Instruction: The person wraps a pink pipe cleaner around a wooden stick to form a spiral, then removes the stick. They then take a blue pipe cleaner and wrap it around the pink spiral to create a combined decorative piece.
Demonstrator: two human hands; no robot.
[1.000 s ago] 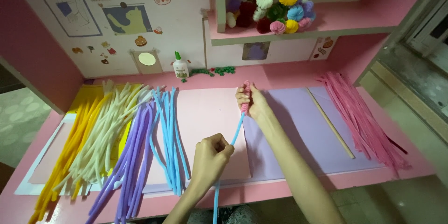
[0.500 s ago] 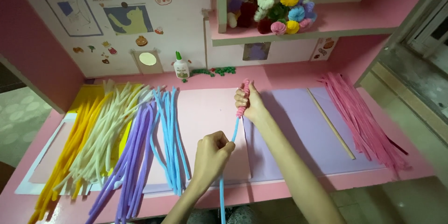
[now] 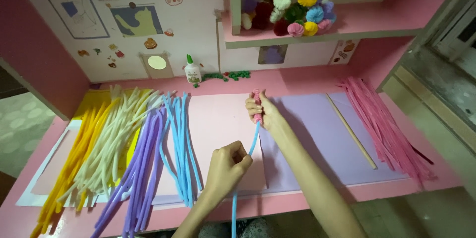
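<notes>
My right hand is closed around a stick wound with a pink pipe cleaner coil, held upright over the pink desk. A light blue pipe cleaner runs from the bottom of that coil down to my left hand, which pinches it in a fist; its loose end hangs below the desk's front edge. The stick itself is mostly hidden by my fingers.
Piles of yellow, cream, purple and blue pipe cleaners lie at the left. Pink pipe cleaners and a wooden stick lie at the right by a lilac sheet. A glue bottle stands at the back; pompom flowers fill the shelf.
My right hand has shifted slightly away with the coil, and my left hand has stayed pinched on the blue strand, which now hangs a little differently below it.
</notes>
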